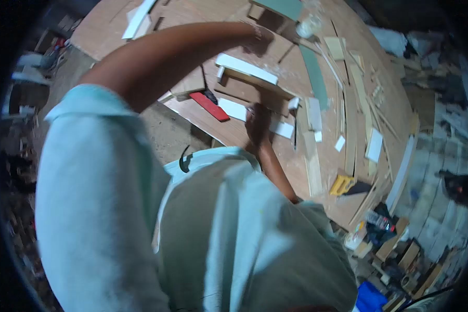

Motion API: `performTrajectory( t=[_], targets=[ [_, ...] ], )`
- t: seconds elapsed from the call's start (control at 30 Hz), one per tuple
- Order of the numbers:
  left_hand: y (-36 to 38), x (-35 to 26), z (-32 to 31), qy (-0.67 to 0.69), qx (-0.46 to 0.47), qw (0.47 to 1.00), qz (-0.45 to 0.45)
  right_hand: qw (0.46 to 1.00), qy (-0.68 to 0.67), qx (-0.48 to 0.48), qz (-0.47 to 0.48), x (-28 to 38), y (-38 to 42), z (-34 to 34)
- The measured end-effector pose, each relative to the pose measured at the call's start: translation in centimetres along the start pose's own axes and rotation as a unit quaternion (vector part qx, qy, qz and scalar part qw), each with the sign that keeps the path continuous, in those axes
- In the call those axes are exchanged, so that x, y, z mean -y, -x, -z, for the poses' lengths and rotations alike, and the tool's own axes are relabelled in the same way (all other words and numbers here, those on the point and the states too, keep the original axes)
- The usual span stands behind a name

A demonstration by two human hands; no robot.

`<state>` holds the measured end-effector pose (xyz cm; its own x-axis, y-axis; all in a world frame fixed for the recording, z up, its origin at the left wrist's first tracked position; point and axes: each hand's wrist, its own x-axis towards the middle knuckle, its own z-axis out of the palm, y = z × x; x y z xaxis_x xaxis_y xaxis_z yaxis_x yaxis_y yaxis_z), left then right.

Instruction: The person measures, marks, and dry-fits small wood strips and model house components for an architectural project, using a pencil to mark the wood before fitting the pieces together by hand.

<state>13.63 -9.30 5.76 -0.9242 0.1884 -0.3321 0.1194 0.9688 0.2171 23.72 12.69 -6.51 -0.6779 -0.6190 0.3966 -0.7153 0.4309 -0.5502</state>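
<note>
R grip at near side of wooden box; L grip out beyond it

Wooden box point(255, 92), white-faced boards + brown inside, sits mid-surface point(288, 162), nr the edge by the person's body. R grip point(258, 124) at box's near white board point(232, 108): fingers curled in, hand covering mid pt of board. Can't tell if it pinches board or a small item. L grip point(257, 41) past box's far white board point(247, 68), arm reaching across; looks bunched, blurred/dark. Can't tell how far open or if anything's held.

Red strip point(210, 106) just L of box, flat, dark item point(208, 95) next to it. R of box: white block point(313, 114), then green strip point(314, 77) + long wood strips point(343, 119). Clear jar point(309, 26) nr far side. Yellow-handled tool point(342, 184) lower R, well apart from both hands.
</note>
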Motion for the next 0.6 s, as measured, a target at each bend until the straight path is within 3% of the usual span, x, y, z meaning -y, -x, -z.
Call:
performTrajectory(
  t=[0.03,0.1,0.2,0.23,0.27,0.3,0.33,0.37,0.4,0.47,0.6],
  targets=[
    [0.1,-1.0,0.9,0.068,0.003,0.998,0.005,1.0,-0.004,-0.017,-0.006,-0.6,0.5,-0.5],
    [-1.6,-0.9,-1.6,0.067,-0.065,0.996,-0.014,0.998,0.051,-0.011,-0.024,0.2,0.5,0.5],
    [1.3,-3.7,-3.0,0.064,-0.067,0.996,-0.007,0.981,-0.154,-0.044,-0.108,-3.1,2.4,-3.3],
    [1.9,-4.3,-4.2,0.069,-0.063,0.995,-0.025,0.961,-0.237,-0.077,-0.123,-1.3,1.6,-2.6],
    [2.9,-4.9,-5.7,0.106,-0.08,0.991,-0.021,0.767,-0.538,-0.092,-0.336,0.4,1.3,-1.5],
    [3.4,-4.8,-7.0,0.138,-0.099,0.985,-0.024,0.765,-0.539,-0.108,-0.335,1.1,0.6,-1.1],
    [4.0,-5.2,-7.9,0.13,-0.1,0.986,-0.019,0.94,-0.236,-0.079,-0.234,1.4,0.6,-0.6],
    [4.6,-5.5,-8.8,0.116,-0.136,0.984,-0.008,0.987,0.106,-0.035,-0.119,1.4,0.6,0.0],
    [5.0,-5.2,-11.3,0.181,-0.268,0.945,-0.059,0.981,-0.051,-0.065,-0.177,2.3,0.3,0.3],
    [7.2,-6.5,-11.3,0.253,-0.225,0.941,-0.014,0.971,-0.029,-0.069,-0.228,2.9,1.1,0.4],
    [8.9,-7.5,-13.2,0.317,-0.202,0.926,-0.033,0.96,0.005,-0.085,-0.268,3.7,2.7,1.0]
  ],
)
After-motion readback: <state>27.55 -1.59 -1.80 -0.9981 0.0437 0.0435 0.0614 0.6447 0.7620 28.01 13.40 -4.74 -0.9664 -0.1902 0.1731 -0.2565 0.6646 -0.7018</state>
